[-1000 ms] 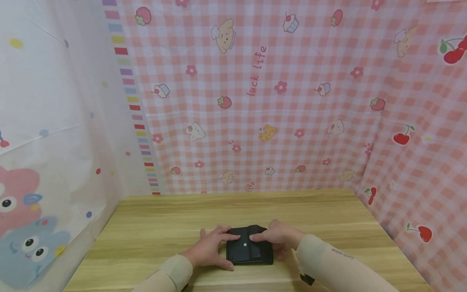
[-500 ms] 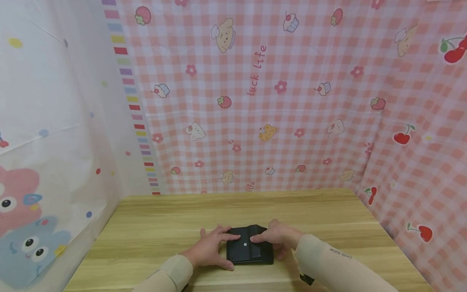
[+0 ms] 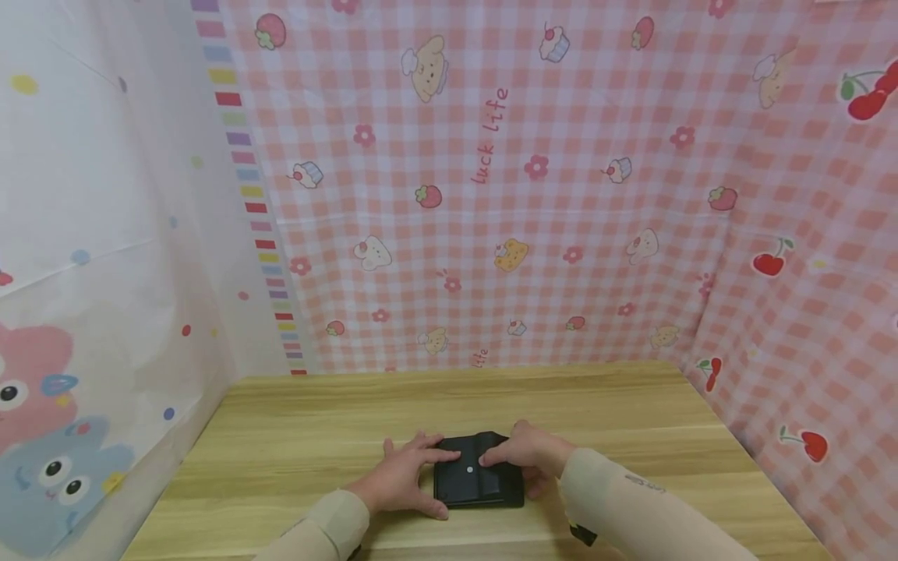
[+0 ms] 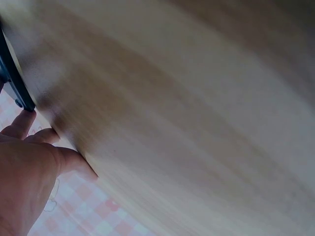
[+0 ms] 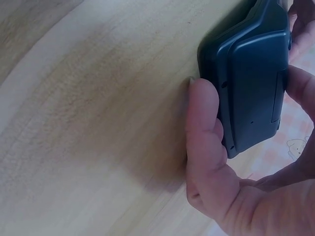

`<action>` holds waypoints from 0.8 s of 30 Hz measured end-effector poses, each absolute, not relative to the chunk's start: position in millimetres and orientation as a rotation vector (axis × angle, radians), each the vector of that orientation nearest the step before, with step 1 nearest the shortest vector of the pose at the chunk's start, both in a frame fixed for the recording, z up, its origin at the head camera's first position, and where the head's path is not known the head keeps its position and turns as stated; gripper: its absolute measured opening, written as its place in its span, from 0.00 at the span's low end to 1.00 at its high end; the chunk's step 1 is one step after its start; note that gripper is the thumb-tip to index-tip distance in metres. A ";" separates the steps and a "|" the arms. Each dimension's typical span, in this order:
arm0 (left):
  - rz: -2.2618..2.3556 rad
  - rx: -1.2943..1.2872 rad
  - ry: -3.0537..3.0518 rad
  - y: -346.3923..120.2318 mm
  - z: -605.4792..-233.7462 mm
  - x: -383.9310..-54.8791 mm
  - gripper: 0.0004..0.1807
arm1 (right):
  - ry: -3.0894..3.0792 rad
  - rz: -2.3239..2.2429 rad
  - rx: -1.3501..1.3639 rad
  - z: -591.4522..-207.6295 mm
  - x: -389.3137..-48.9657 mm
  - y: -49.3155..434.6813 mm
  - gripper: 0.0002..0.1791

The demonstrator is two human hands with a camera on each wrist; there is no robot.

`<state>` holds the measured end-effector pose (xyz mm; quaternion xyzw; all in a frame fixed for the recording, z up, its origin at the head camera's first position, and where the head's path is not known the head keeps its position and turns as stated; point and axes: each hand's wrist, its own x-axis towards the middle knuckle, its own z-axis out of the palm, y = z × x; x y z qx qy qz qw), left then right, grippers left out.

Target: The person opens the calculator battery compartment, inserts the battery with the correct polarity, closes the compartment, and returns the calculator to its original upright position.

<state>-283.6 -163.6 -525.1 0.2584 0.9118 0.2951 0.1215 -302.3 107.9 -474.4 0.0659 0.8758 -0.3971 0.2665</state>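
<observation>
A flat black plastic device (image 3: 459, 487) with a raised ridge and a small white dot lies on the wooden table. Small screw holes and a panel seam show on its casing (image 5: 253, 93) in the right wrist view; its exact kind is unclear. My right hand (image 3: 536, 454) grips its right side, thumb on the ridge and fingers curled at the edge. At its left side rests my left hand (image 3: 407, 477), fingers spread. One finger lies straight on the device's top, and the thumb is by its near left corner. Other left fingers (image 4: 78, 163) reach down to the table.
The wooden table (image 3: 316, 405) runs back to a pink checked cloth (image 3: 477, 296) hung behind it. A white cartoon-print cloth (image 3: 140, 273) hangs at the left, and a cherry-print cloth (image 3: 807, 327) at the right.
The head view has shifted slightly. Both hands and the device stay in the same places, with the same hold.
</observation>
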 end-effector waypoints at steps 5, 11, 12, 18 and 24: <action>0.866 0.752 2.659 -163.0 -524.4 -283.2 0.46 | 2.354 -1.082 0.172 -476.0 -302.7 109.8 0.47; 0.875 0.751 2.654 -161.8 -522.9 -281.8 0.46 | 2.347 -1.079 0.098 -478.9 -303.1 120.4 0.57; 0.879 0.747 2.653 -162.0 -523.7 -282.1 0.46 | 2.342 -1.086 0.086 -479.5 -303.4 122.5 0.60; 0.891 0.735 2.649 -163.6 -526.8 -285.0 0.46 | 2.311 -1.114 0.070 -479.0 -303.3 126.7 0.64; 0.903 0.740 2.638 -163.9 -524.9 -283.7 0.47 | 2.302 -1.133 0.060 -479.3 -302.7 127.4 0.61</action>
